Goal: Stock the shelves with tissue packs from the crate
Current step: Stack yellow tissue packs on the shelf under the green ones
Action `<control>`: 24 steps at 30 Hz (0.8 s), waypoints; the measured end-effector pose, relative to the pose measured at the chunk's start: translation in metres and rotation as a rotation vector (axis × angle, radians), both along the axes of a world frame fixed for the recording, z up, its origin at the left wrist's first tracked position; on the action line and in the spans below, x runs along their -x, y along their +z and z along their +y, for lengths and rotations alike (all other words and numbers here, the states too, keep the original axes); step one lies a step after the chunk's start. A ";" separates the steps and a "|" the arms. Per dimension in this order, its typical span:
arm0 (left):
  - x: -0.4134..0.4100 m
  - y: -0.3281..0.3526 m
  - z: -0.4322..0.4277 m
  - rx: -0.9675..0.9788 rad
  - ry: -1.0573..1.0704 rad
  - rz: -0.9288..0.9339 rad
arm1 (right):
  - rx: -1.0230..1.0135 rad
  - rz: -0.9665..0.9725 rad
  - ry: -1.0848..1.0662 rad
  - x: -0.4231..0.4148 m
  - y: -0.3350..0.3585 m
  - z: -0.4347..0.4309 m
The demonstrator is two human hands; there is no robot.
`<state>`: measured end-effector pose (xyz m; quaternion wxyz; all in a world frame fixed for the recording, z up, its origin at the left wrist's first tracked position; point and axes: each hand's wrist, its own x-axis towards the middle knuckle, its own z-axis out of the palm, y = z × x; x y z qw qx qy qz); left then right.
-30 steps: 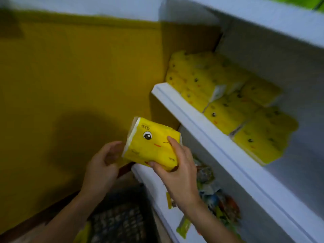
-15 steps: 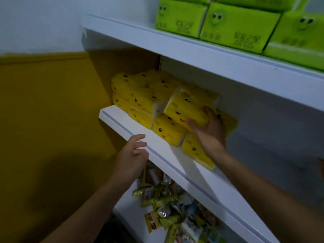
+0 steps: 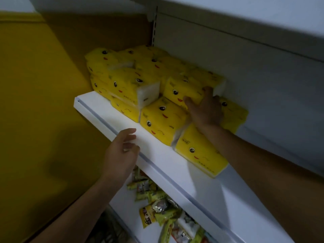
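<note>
Several yellow tissue packs with cartoon faces are stacked in two layers on the white shelf. My right hand grips the right end of one tissue pack lying on the upper layer, thumb up by its white end and fingers along its front face. Beside the shelf's front lip hovers my left hand, fingers relaxed and holding nothing. Two more packs lie in the front row below my right wrist.
Another white shelf runs overhead. Snack packets fill the shelf below. A yellow wall stands at the left. The right part of the tissue shelf is bare. A dark shape at the bottom edge may be the crate.
My right hand carried the pack up from in front of the shelf and set it on the upper layer. My left hand let go of it and rose to the shelf edge.
</note>
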<state>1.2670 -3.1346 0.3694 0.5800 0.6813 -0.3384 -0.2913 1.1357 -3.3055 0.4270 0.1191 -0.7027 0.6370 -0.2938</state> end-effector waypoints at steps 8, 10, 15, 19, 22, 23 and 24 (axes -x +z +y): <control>0.004 -0.001 0.002 0.002 -0.009 -0.072 | -0.038 0.008 0.026 0.005 0.000 -0.008; 0.005 -0.002 0.003 0.009 -0.010 -0.092 | -0.051 0.051 0.032 0.008 0.003 -0.007; 0.003 -0.003 0.010 0.034 -0.030 -0.093 | 0.212 0.031 0.063 0.010 0.013 0.016; -0.008 0.000 0.028 0.061 -0.027 -0.081 | 0.384 -0.113 0.237 -0.012 0.017 0.059; -0.019 0.003 0.056 0.067 -0.012 -0.085 | 0.376 -0.099 0.351 -0.039 0.019 0.108; -0.024 0.007 0.067 0.063 -0.003 -0.085 | 0.383 -0.099 0.391 -0.048 0.019 0.126; -0.030 0.010 0.079 0.057 0.003 -0.086 | 0.385 -0.101 0.431 -0.057 0.017 0.144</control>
